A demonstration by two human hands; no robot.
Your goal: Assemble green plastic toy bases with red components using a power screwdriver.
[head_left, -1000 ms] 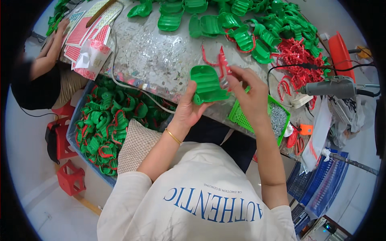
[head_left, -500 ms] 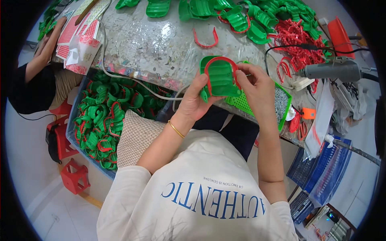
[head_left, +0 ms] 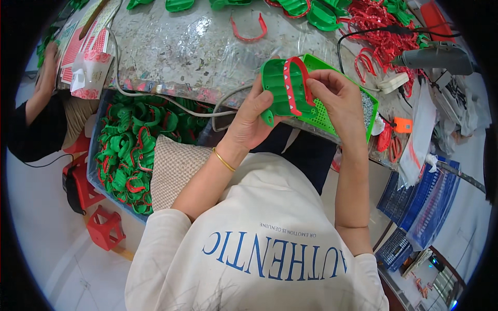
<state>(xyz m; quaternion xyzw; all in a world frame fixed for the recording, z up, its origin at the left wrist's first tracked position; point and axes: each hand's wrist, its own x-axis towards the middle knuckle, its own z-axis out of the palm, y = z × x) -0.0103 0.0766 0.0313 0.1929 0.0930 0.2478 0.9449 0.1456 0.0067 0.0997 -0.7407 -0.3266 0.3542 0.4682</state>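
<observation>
The green plastic piece (head_left: pixel 275 85) is a curved, ribbed shell with a small tab at its near end. It sits over the near edge of the worktop (head_left: pixel 181 46), left of one bright green basket (head_left: pixel 317 111). The left hand (head_left: pixel 250 118) has its grip closed on it. The right hand (head_left: pixel 340 98) pinches one bent red strip (head_left: pixel 288 85), marked with white triangles, in front of the shell; whether they touch cannot be told. One U-shaped red band (head_left: pixel 250 39) lies farther off. Green pieces crowd one blue bin (head_left: pixel 91 173), overlapping too much to count. Most left fingers are hidden behind the shell; the far red heap (head_left: pixel 373 31) is cut off.
</observation>
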